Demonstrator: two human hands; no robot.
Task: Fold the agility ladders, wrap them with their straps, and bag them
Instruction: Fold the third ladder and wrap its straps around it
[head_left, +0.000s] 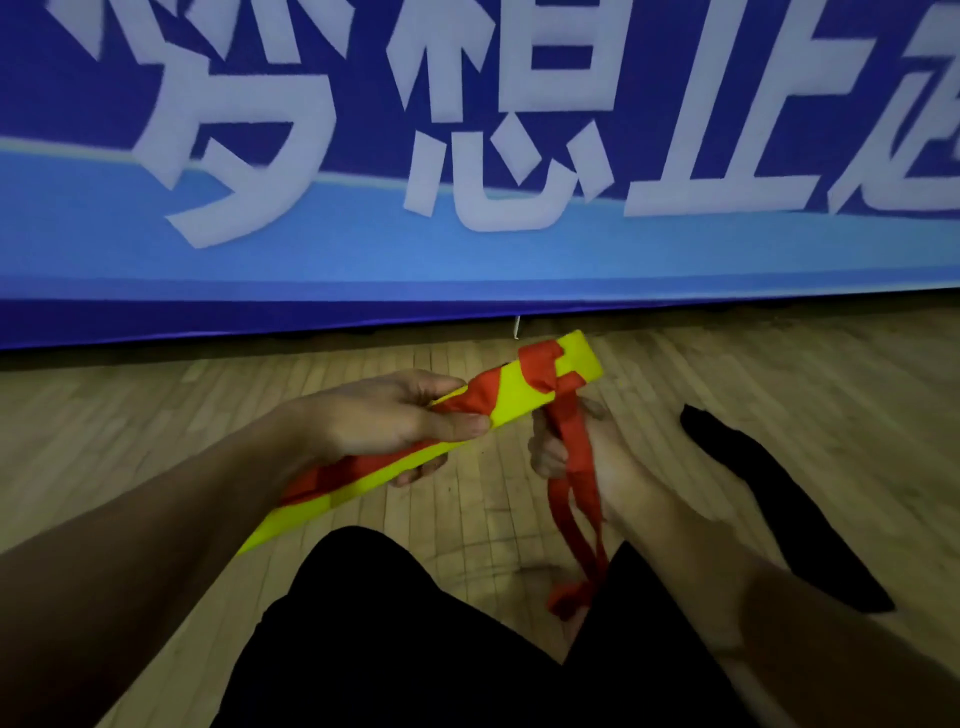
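A folded agility ladder (511, 402), a flat stack of yellow rungs, is held slantwise above the wooden floor. Red strap (574, 467) winds around it in several turns. My left hand (395, 415) grips the bundle around its middle, thumb on top. My right hand (566, 447) sits just under the bundle's far end and holds the loose red strap, which hangs down over my wrist to a knotted end near my knee. A black bag (779, 499) lies flat on the floor to the right.
A large blue banner (467, 156) with white characters stands close ahead, its lower edge near the floor. My legs in black shorts (415, 634) fill the bottom of the view. Bare wooden floor (130, 415) extends to the left and right.
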